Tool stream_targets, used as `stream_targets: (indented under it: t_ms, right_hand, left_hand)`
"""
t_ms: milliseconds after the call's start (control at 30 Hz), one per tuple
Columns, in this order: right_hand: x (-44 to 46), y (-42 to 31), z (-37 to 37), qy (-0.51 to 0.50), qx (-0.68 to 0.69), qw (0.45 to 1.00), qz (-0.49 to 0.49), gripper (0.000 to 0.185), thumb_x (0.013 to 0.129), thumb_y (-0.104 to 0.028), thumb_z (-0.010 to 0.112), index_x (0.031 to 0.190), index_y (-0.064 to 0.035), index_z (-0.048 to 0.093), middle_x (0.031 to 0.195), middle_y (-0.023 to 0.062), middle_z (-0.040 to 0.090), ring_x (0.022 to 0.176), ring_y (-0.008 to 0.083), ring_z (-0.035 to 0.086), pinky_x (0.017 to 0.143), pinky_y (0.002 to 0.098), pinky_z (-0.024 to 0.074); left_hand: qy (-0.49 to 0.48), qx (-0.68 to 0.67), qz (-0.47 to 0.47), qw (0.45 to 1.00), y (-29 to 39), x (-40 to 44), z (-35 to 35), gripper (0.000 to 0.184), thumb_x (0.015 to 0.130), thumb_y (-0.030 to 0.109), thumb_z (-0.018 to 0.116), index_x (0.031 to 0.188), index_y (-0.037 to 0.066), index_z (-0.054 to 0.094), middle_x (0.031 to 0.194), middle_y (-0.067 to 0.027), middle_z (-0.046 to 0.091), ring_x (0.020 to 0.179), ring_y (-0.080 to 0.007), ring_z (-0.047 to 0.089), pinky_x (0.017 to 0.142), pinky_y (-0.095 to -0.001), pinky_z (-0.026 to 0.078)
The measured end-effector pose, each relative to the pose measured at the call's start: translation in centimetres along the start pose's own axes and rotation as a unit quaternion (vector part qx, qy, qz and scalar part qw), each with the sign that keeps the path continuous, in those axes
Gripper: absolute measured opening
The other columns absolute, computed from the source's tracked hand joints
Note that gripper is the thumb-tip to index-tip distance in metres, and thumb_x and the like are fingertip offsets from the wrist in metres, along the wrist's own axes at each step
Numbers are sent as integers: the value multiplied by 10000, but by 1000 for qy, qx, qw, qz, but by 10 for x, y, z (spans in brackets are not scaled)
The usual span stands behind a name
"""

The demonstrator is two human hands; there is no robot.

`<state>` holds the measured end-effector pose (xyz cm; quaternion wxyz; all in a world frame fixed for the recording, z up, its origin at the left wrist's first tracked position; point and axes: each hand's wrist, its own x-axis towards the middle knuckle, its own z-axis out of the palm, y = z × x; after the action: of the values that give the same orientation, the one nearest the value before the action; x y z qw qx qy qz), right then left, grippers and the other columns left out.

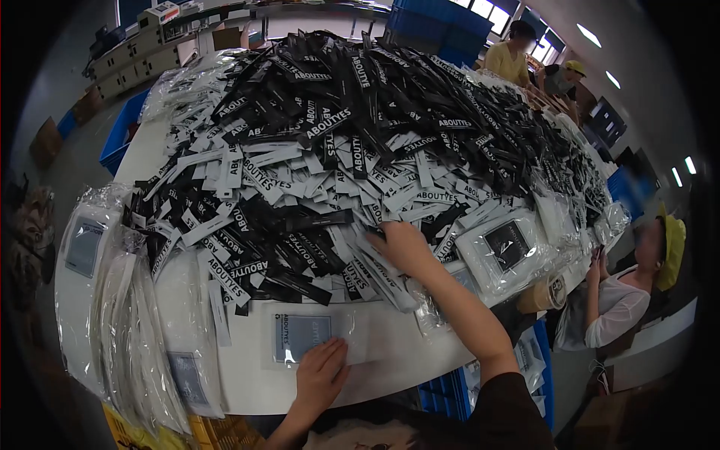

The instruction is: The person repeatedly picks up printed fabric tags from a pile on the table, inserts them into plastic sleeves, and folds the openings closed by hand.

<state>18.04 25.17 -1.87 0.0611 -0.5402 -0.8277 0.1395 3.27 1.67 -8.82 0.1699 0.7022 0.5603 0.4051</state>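
Note:
My left hand (321, 373) lies flat, fingers stretched out, on the lower edge of a clear plastic bag (358, 330). The bag holds a grey-blue panel (298, 336) printed ABOUTYES and rests on the white table near its front edge. My right hand (403, 249) reaches into a big heap of black and white printed strips (330, 131). Its fingers are bent down among white strips (371, 274) that fan out below it; their tips are partly hidden, and what they pinch cannot be made out.
Long clear plastic packs (184, 330) hang over the table's left edge. To the right lie a stack of bagged packs (510, 247) and a cup (553, 291). Blue crates (446, 397) stand below. One person (619, 304) sits at right; two others are at the far end.

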Motion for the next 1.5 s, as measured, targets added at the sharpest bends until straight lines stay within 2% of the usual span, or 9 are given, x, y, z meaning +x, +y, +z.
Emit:
stream_targets:
  t_ms: [100,233,400,500,633,767,867,1100,1500]
  right_hand:
    - [-28,8,-16,54,-50,997,-37,217,841,-193,557,852,23,582,747,178,633,633,303,619,601,389,476]
    - [-108,10,-11,132,567,812,47,136,889,-101,510,795,-3,502,619,29,540,530,97,497,499,253,402]
    - [-172,8,52,301,460,835,9,145,898,-103,511,776,-28,488,572,27,460,498,70,416,449,244,325]
    - [-198,7,51,316,741,591,40,130,875,-65,519,776,6,472,593,57,491,519,100,452,480,234,355]
    - [-213,17,78,282,514,807,70,202,876,-79,515,701,13,476,569,54,505,495,99,450,460,228,348]
    - [-216,1,74,377,554,742,31,233,869,-87,533,657,-2,490,530,30,486,456,91,433,440,231,335]
    - [-217,0,85,300,386,865,115,248,855,-97,562,624,-24,510,492,30,454,426,94,418,425,249,322]
    - [-200,-33,62,55,509,859,26,220,834,-100,576,637,-8,537,583,37,544,520,93,471,484,236,364]
    - [-182,-66,61,-128,497,849,-123,295,690,-62,676,977,-39,611,773,117,597,686,274,583,650,338,469]
  left_hand:
    - [3,-5,-7,1000,1,0,-2,374,691,38,647,1059,23,584,1090,-109,591,1041,-266,551,881,-376,426]
    - [16,-17,-27,999,2,0,-2,365,707,15,622,1069,16,574,1079,-129,592,1020,-285,559,884,-387,425]
    - [26,-18,-29,999,0,-1,0,328,740,10,601,1067,9,572,1052,-151,598,970,-306,576,831,-386,453]
    - [52,-55,-83,994,5,0,-5,278,781,11,576,1059,-2,572,1009,-165,608,887,-309,598,747,-350,479]
    - [124,-53,-120,984,24,1,-26,295,790,-38,526,1080,-5,573,910,-169,620,748,-299,595,664,-324,476]
    - [158,-66,-50,984,38,-1,-21,350,745,-68,527,1084,-2,581,913,-162,617,756,-298,587,678,-335,475]
    - [62,-62,-19,996,36,-11,-12,439,677,-69,558,1112,-9,564,1023,-144,604,849,-296,571,741,-354,463]
    - [-35,18,70,997,44,-8,-15,463,663,-12,634,1120,-3,560,1102,-128,581,972,-289,536,801,-343,454]
    - [-67,-369,-350,859,24,-13,-47,201,802,77,579,970,-30,564,711,-132,630,665,-123,620,552,-249,466]
